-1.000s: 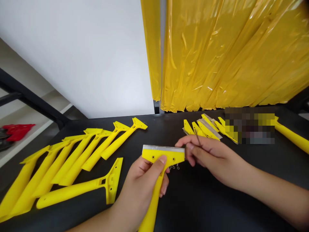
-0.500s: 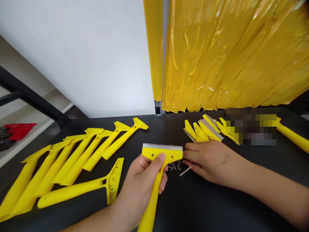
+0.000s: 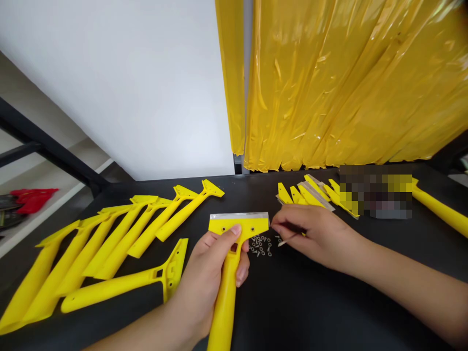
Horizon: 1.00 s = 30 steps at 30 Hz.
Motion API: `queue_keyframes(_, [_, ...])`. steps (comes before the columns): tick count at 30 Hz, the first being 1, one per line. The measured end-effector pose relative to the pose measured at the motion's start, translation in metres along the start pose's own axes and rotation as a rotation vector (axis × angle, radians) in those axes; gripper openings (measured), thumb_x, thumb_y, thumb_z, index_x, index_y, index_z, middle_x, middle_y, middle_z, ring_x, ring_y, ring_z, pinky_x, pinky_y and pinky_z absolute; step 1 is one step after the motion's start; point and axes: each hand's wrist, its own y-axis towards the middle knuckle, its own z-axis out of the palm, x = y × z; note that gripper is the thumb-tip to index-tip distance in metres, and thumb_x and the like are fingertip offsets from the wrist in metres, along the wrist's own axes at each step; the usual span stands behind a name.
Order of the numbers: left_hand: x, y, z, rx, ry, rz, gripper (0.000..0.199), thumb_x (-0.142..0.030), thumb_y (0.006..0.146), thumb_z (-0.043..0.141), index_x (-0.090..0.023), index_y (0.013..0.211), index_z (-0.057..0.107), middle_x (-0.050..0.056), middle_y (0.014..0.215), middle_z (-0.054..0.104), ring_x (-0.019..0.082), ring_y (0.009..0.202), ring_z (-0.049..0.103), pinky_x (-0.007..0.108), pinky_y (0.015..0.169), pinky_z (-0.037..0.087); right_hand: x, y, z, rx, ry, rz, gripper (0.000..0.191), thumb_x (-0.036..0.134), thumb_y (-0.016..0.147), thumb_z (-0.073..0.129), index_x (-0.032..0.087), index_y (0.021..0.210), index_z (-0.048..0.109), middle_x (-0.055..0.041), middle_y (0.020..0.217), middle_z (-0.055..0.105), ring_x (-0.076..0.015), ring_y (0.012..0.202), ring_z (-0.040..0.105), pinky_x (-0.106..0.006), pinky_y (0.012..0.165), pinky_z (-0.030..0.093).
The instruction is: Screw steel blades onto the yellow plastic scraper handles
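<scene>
Wrapped round a yellow scraper (image 3: 225, 287), my left hand (image 3: 215, 273) has its thumb on the scraper's wide head. A metal blade (image 3: 239, 215) lies along the head's far edge, and two small holes show in the head. My right hand (image 3: 321, 234) is pinched just right of the head, with a thin light stick (image 3: 287, 240) between its fingers; its fingertips are partly hidden. Small screws and nuts (image 3: 260, 245) lie on the black table between the hands.
Several yellow scraper handles (image 3: 109, 234) lie in a row at the left, one more (image 3: 120, 290) nearer. Yellow plates and blades (image 3: 310, 192) lie behind my right hand. Another yellow handle (image 3: 444, 207) is at the right. Yellow film (image 3: 329, 87) hangs behind the table (image 3: 252, 190).
The held scraper has shifted slightly left and stands straighter. My right hand has risen a little, its fingers drawn together, and more of the screws and nuts show.
</scene>
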Motion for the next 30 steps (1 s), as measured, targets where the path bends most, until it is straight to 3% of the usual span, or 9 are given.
queue_keyframes(2, [0.001, -0.002, -0.001, 0.035, -0.002, 0.007, 0.031, -0.042, 0.091, 0.074, -0.019, 0.074, 0.064, -0.001, 0.045, 0.056, 0.011, 0.045, 0.047, 0.022, 0.049, 0.036, 0.009, 0.002, -0.001, -0.049, 0.392, 0.233, 0.017, 0.033, 0.099, 0.064, 0.020, 0.088, 0.067, 0.0012, 0.077, 0.061, -0.0121, 0.067, 0.051, -0.026, 0.061, 0.038])
queue_keyframes(4, [0.003, -0.004, -0.001, 0.064, 0.010, 0.011, 0.032, -0.043, 0.092, 0.074, -0.018, 0.075, 0.066, 0.000, 0.045, 0.056, 0.011, 0.044, 0.047, 0.022, 0.048, 0.035, 0.019, 0.002, 0.002, -0.014, 0.768, 0.429, 0.022, 0.039, 0.093, 0.073, 0.020, 0.085, 0.065, 0.0036, 0.070, 0.056, -0.0089, 0.057, 0.040, -0.024, 0.052, 0.028])
queue_keyframes(8, [0.004, -0.006, 0.001, 0.052, -0.007, 0.021, 0.030, -0.041, 0.087, 0.079, -0.018, 0.075, 0.065, 0.000, 0.054, 0.064, 0.010, 0.042, 0.048, 0.022, 0.046, 0.035, 0.030, -0.001, 0.009, 0.073, 1.211, 0.595, 0.027, 0.032, 0.082, 0.084, 0.019, 0.080, 0.060, 0.0070, 0.063, 0.049, -0.0054, 0.051, 0.025, -0.024, 0.048, 0.015])
queue_keyframes(11, [0.003, -0.005, 0.003, 0.031, -0.020, 0.039, 0.030, -0.040, 0.084, 0.084, -0.018, 0.077, 0.065, 0.000, 0.060, 0.068, 0.010, 0.042, 0.050, 0.022, 0.045, 0.035, 0.032, -0.004, 0.010, 0.068, 1.313, 0.574, 0.025, 0.029, 0.085, 0.081, 0.018, 0.078, 0.061, 0.0054, 0.067, 0.051, -0.0050, 0.051, 0.026, -0.024, 0.047, 0.014])
queue_keyframes(14, [0.005, -0.004, 0.003, 0.024, 0.012, 0.061, 0.030, -0.041, 0.086, 0.083, -0.018, 0.078, 0.065, -0.001, 0.053, 0.063, 0.010, 0.042, 0.049, 0.022, 0.046, 0.036, 0.031, -0.006, 0.010, 0.086, 1.368, 0.537, 0.026, 0.034, 0.093, 0.075, 0.017, 0.079, 0.061, 0.0025, 0.073, 0.056, -0.0055, 0.052, 0.029, -0.024, 0.047, 0.015])
queue_keyframes(24, [0.012, -0.001, -0.001, 0.025, 0.075, 0.094, 0.036, -0.049, 0.094, 0.074, -0.019, 0.078, 0.063, -0.001, 0.049, 0.060, 0.012, 0.045, 0.050, 0.022, 0.049, 0.036, 0.031, -0.006, 0.013, 0.140, 1.351, 0.458, 0.029, 0.040, 0.099, 0.064, 0.015, 0.085, 0.064, -0.0020, 0.080, 0.060, -0.0077, 0.056, 0.035, -0.026, 0.048, 0.017])
queue_keyframes(30, [0.008, 0.001, -0.002, 0.118, 0.142, 0.074, 0.038, -0.049, 0.097, 0.068, -0.018, 0.076, 0.063, -0.001, 0.046, 0.054, 0.011, 0.045, 0.043, 0.024, 0.050, 0.031, 0.030, -0.008, 0.013, 0.153, 1.351, 0.473, 0.029, 0.040, 0.099, 0.068, 0.017, 0.084, 0.060, -0.0007, 0.080, 0.060, -0.0069, 0.056, 0.033, -0.025, 0.049, 0.016])
